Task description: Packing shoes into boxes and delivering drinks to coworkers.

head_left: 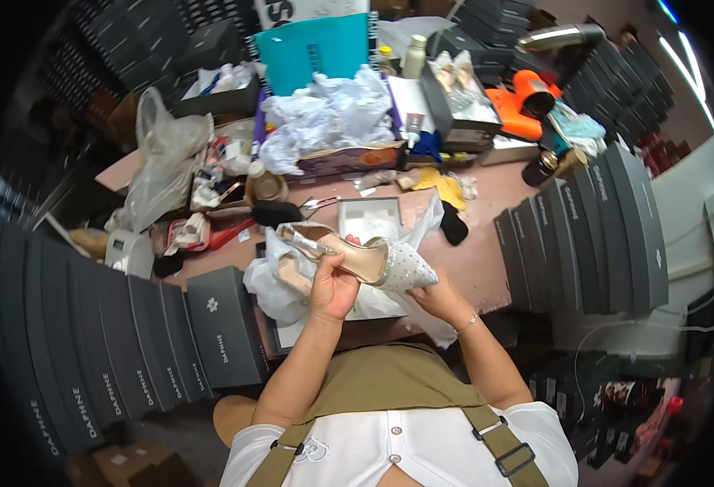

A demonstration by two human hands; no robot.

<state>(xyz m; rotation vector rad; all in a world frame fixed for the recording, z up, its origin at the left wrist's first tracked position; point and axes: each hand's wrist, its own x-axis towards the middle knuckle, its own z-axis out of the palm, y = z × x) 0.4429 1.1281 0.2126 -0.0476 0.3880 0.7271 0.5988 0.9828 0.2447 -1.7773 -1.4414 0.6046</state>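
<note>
My left hand [334,294] is closed around the middle of a pointed slingback shoe [409,266], which has a pale, stone-studded toe and a beige insole. The toe points right and slightly toward me. Against the toe's right side is my right hand [440,299], its fingers mostly hidden behind the shoe. White wrapping sheet [436,326] hangs below that hand. Under the shoe, an open dark shoebox [280,339] lies in front of me with white tissue [269,286] in it. Part of a second beige shoe [294,274] shows among the tissue.
Dark shoeboxes [133,341] stand in a row at left, and more boxes [588,235] at right. Across the pink table [474,264] are a grey box lid [371,213], a black cloth [452,223], scissors [320,203], a tissue-filled carton [332,162] and an orange heat-gun-like tool [526,101].
</note>
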